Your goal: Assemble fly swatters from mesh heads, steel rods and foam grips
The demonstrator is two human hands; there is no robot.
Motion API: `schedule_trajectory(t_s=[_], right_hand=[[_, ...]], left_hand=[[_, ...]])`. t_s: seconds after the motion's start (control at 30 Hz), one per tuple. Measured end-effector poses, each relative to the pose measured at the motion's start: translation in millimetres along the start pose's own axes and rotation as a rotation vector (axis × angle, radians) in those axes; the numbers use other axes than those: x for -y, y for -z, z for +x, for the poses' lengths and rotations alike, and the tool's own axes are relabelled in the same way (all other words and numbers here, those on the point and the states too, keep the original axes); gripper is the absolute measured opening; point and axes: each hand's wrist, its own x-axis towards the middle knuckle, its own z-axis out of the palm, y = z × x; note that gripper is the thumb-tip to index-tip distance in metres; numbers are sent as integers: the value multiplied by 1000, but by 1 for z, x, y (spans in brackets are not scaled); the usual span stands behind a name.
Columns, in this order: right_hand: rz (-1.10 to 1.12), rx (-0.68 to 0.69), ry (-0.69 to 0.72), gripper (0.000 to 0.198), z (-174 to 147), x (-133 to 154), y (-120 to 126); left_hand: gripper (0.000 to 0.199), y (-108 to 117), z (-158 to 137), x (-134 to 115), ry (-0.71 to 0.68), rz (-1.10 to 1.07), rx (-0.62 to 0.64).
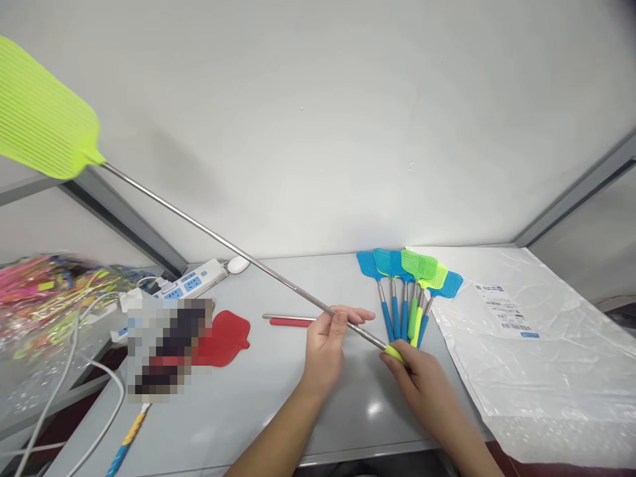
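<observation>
A yellow-green fly swatter with a long, drawn-out metal rod slants from the upper left down to my hands. My right hand is closed round its yellow-green handle. Farther up, my left hand pinches the metal rod between thumb and forefinger, its other fingers stretched out to the right. Behind my left hand, a metal rod with a red handle lies on the table, partly hidden. Beyond my hands lie several collapsed fly swatters in a fan, with blue, green and yellow-green heads. A loose red swatter head rests left of my left hand.
A white power strip with cables stands at the back left. Bagged colourful items fill the far left. A pixelated object lies on the grey table. White bubble packaging with a label covers the right side.
</observation>
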Motion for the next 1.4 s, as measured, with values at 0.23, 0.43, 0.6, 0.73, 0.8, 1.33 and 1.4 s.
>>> schedule_trajectory(t_s=[0.23,0.43,0.6,0.73,0.8,1.33,1.4], right_hand=[[-29,-51,32,33,-7,-5,12],[-68,-28,65,29,-6,-9,16],[-124,-41,102,29,-6,-11,13],[-238,-107,113,31,-7,-16,21],[-304,-131,101,32,-8,-18,28],[-126,-54,67,36,5,19,8],[-142,-27,66,36,3,12,10]], left_hand=[[36,19,9,-11,-79,27,-104],[35,43,23,-23,-158,-94,-293],[38,42,23,-22,-144,-137,-348],[41,30,18,-16,-44,-162,-265],[43,25,16,-13,-15,-160,-242],[42,24,8,-14,12,-90,-26],[44,45,17,-18,-59,-188,-211]])
